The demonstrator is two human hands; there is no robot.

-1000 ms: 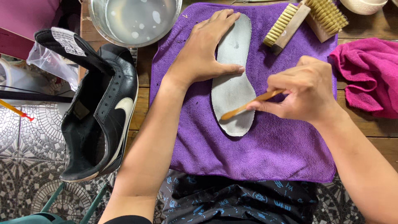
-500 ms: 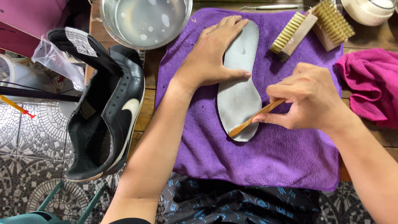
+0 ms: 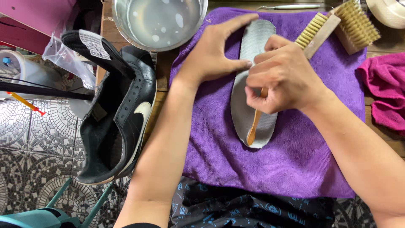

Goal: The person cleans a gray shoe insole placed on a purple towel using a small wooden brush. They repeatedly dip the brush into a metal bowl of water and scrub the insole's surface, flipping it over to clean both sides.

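My right hand (image 3: 283, 78) covers the head of the small wooden-handled brush (image 3: 255, 126), so only its handle shows, poking out toward 6 o'clock; my fingers are curled tight around it. The grey insole (image 3: 253, 105) lies lengthwise on the purple towel (image 3: 295, 169), its middle hidden under both hands. My left hand (image 3: 215, 52) lies flat on the insole's upper left edge, fingers spread and pointing to 1 o'clock. I count one insole, one black shoe (image 3: 120, 114) at 9 o'clock, and two bristle brushes (image 3: 337, 25) at 1 o'clock. A metal bowl (image 3: 160, 21) of soapy water is cut off at 12 o'clock, a pink cloth (image 3: 386, 93) at 3 o'clock.
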